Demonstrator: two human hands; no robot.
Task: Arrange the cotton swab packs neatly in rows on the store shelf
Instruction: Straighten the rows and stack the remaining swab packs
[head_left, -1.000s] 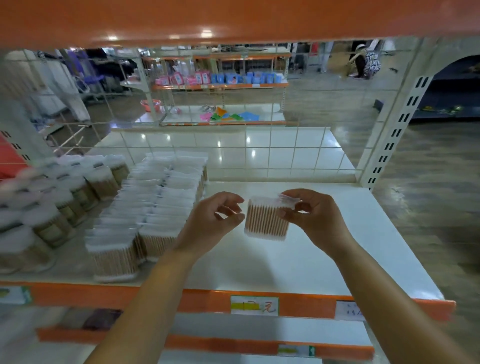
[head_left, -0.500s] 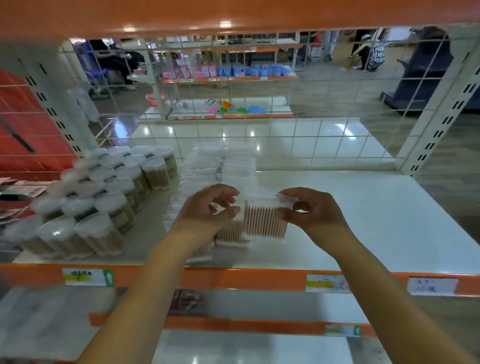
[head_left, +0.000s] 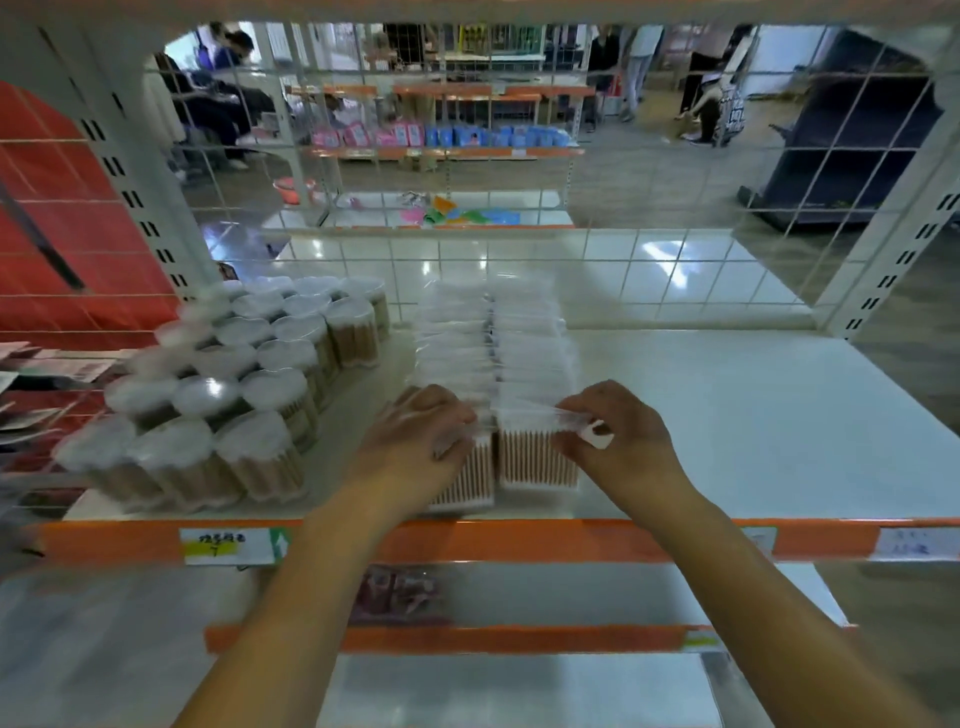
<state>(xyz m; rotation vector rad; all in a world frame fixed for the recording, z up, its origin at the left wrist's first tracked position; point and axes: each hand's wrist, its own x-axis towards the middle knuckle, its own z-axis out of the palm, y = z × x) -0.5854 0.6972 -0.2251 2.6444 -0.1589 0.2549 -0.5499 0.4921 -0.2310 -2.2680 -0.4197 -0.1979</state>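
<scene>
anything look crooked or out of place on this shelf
Nothing stands out. The flat swab packs run back in two straight rows, and the front right pack, held by the right hand, stands level with its neighbour.
</scene>
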